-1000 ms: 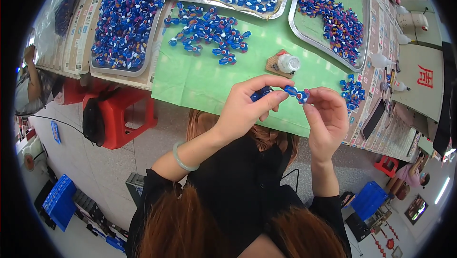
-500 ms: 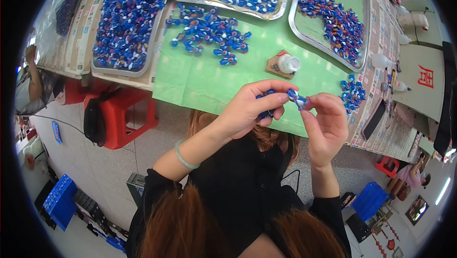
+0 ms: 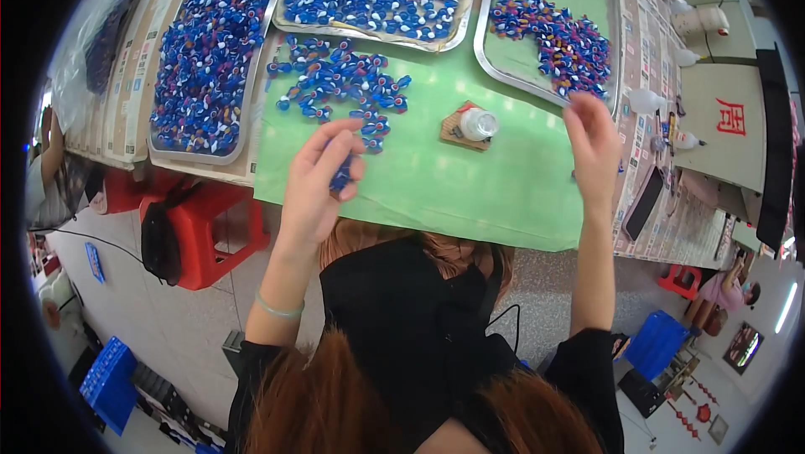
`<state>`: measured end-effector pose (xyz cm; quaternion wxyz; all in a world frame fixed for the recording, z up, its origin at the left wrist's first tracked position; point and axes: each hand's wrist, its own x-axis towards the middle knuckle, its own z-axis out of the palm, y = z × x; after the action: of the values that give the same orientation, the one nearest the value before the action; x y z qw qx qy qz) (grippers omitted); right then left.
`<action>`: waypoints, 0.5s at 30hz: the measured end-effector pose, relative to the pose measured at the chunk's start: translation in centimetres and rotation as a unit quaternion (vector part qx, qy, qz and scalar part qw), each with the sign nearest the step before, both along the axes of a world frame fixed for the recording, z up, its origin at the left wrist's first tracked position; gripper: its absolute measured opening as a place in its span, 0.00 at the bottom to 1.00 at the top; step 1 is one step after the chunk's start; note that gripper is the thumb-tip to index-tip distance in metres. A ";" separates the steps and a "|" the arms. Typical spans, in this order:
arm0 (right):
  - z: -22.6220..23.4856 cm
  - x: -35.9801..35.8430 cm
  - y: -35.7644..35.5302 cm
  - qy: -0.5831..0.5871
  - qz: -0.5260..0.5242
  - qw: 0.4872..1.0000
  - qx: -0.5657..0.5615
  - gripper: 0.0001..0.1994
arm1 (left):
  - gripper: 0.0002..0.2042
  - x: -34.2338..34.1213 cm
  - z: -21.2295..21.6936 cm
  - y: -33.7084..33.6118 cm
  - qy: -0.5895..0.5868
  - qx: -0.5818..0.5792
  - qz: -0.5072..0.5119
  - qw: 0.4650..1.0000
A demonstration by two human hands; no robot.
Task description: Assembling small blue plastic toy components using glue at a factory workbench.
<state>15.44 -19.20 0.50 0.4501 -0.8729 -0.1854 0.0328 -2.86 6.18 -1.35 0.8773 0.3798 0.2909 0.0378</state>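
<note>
Pinched between thumb and curled fingers, a small blue piece [image 3: 340,177] sits in the left hand [image 3: 317,186], left of the frame's middle and over the near edge of the green mat [image 3: 436,186]. Those fingers are pressed together on it, with the index finger stretched out above toward the loose heap of blue pieces [image 3: 340,85] lying on the mat in the upper middle. The right hand [image 3: 594,148] is raised at the right of the frame, well apart from the left; its fingertips are drawn together near the lower rim of a metal tray [image 3: 486,51] — whether they pinch anything I cannot tell.

That tray, at the upper right, has a green floor and a cluster of blue and reddish pieces [image 3: 558,43] in its right part. A second tray [image 3: 381,35], top middle, is filled with blue and white pieces, and a third tray [image 3: 159,148] at the upper left is heaped with blue ones. Between the two hands, on the mat, a small white bottle [image 3: 480,124] stands on a brown square pad [image 3: 461,129]. A dark phone [image 3: 643,202] lies at the mat's right edge. Below the table at the left sits a red stool [image 3: 210,236], with a black bag [image 3: 159,240] just beside it — and a blue crate [image 3: 105,378] at the lower left.
</note>
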 end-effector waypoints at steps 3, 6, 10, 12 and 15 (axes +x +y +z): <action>-2.2 5.0 1.8 -0.105 0.034 0.985 -0.130 0.08 | 0.17 1.1 1.4 -1.4 -0.036 -0.288 -0.013 0.957; -3.1 6.4 3.0 -0.202 0.069 0.940 -0.265 0.08 | 0.17 1.9 0.3 -3.0 -0.081 -0.332 -0.079 0.936; -3.2 6.5 3.6 -0.156 0.100 0.921 -0.342 0.07 | 0.16 2.7 -0.4 -4.3 -0.077 -0.335 -0.121 0.931; -3.2 6.3 3.6 -0.140 0.091 0.946 -0.279 0.08 | 0.16 2.9 -0.5 -4.4 -0.078 -0.348 -0.117 0.927; -3.2 6.8 2.2 -0.099 0.076 0.981 -0.147 0.13 | 0.16 3.1 -0.3 -4.4 -0.084 -0.344 -0.123 0.927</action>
<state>22.26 -16.97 -2.67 0.2925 -0.9119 -0.2878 0.0071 0.27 1.77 -1.67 0.9731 0.0827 0.1627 -0.1408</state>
